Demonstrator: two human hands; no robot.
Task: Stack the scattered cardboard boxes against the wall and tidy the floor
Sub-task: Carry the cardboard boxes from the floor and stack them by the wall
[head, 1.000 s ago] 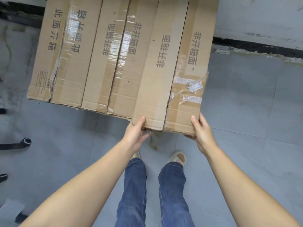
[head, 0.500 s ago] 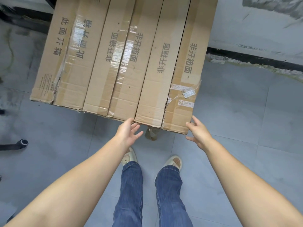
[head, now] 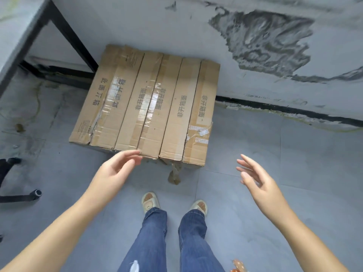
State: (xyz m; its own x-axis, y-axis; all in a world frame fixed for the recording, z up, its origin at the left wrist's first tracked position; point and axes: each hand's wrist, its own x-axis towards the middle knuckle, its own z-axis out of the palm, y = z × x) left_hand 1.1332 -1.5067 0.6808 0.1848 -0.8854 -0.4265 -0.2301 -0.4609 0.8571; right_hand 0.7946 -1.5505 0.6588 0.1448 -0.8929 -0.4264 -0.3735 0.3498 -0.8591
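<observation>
At the far left edge a black chair base with a castor stands on the grey tiled floor, and above it the grey worktop runs into the upper left corner on a black metal frame. Just right of that frame's leg lie the long cardboard boxes, three of them side by side and touching, their far ends against the scuffed white wall and their near ends pointing toward the person. Each is taped along its top and printed with Chinese characters; the rightmost carries torn white labels near its near end. The left hand hovers at the near edge of the middle box, palm turned inward, its fingers spread and loose, grasping nothing; whether the tips touch the cardboard cannot be told. A crumpled scrap of brown tape lies on the floor just in front of the boxes, between the two hands. Below it are two pale sandals and blue jeans. The right hand is in the air, well apart from the boxes, fingers splayed and empty. A black skirting strip runs along the wall base at right
</observation>
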